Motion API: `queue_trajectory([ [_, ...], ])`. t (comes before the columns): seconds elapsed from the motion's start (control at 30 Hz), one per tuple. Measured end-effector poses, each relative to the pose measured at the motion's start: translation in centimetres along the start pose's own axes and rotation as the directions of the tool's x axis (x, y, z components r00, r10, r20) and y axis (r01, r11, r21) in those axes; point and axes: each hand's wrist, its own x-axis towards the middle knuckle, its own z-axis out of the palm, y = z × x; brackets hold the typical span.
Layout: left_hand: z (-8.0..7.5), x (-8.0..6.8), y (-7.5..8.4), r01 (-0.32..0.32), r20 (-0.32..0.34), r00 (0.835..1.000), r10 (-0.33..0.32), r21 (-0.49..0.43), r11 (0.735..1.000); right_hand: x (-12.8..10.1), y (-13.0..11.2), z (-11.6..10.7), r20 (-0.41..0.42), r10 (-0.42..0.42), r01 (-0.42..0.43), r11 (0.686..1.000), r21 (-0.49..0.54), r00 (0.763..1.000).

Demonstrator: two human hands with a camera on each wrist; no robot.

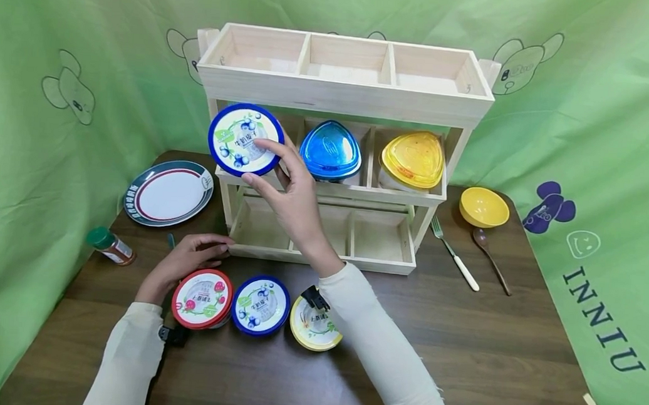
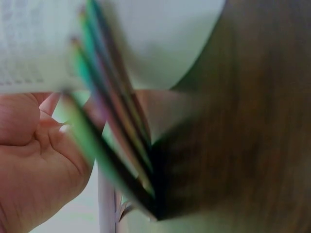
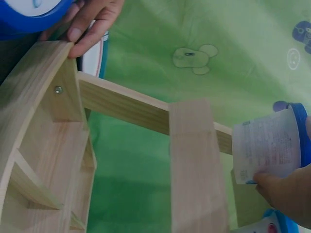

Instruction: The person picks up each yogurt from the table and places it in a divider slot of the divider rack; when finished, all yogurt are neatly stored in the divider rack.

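Note:
In my right hand I hold a round tub with a blue lid and a blueberry label. Thumb and fingers grip it at the left end of the wooden shelf's middle tier, overlapping the left compartment. The right wrist view shows its pale printed side. My left hand touches the front left corner of the bottom tier with its fingertips. Right by that hand on the table stand a red-lidded tub, a second blue-lidded tub and a yellow-lidded tub, the last partly behind my right wrist.
The middle tier also holds a blue-lidded container and a yellow-lidded container. Left of the shelf are a plate and a green-capped spice jar. A fork, brown spoon and yellow bowl lie at the right.

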Motion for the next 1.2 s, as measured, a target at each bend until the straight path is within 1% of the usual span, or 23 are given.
queue_trajectory([
  [0.17,0.0,0.0,-0.1,0.001,-0.005,1.000,-0.001,0.003,1.000,0.1,0.7,0.2,-0.017,0.024,-0.024,0.999,-0.023,1.000],
  [0.33,0.1,0.0,0.0,0.012,-0.007,1.000,-0.011,0.005,1.000,0.4,0.9,0.2,-0.042,0.056,-0.058,0.996,-0.060,0.998],
  [0.57,0.2,0.0,0.0,0.010,-0.005,1.000,-0.010,0.005,1.000,0.7,1.3,0.3,-0.039,0.044,-0.050,0.986,-0.160,0.998],
  [0.67,0.2,0.0,-0.1,0.008,-0.007,1.000,-0.008,0.007,1.000,0.7,1.6,0.5,-0.036,0.059,-0.065,0.976,-0.209,0.998],
  [0.8,0.2,0.0,-0.1,0.014,-0.012,1.000,-0.014,0.006,1.000,0.7,1.7,0.6,-0.051,0.105,-0.114,0.964,-0.240,0.993],
  [0.93,0.3,0.0,0.0,0.011,-0.018,1.000,-0.011,0.009,1.000,0.6,1.4,0.5,-0.048,0.148,-0.155,0.939,-0.308,0.988],
  [1.07,0.3,0.0,0.0,0.015,-0.021,1.000,-0.014,0.011,1.000,0.3,1.1,0.4,-0.033,0.156,-0.157,0.909,-0.386,0.987],
  [1.2,0.3,0.0,0.1,0.025,-0.020,0.999,-0.025,0.015,1.000,-0.1,1.0,0.2,-0.006,0.159,-0.148,0.903,-0.403,0.987],
])
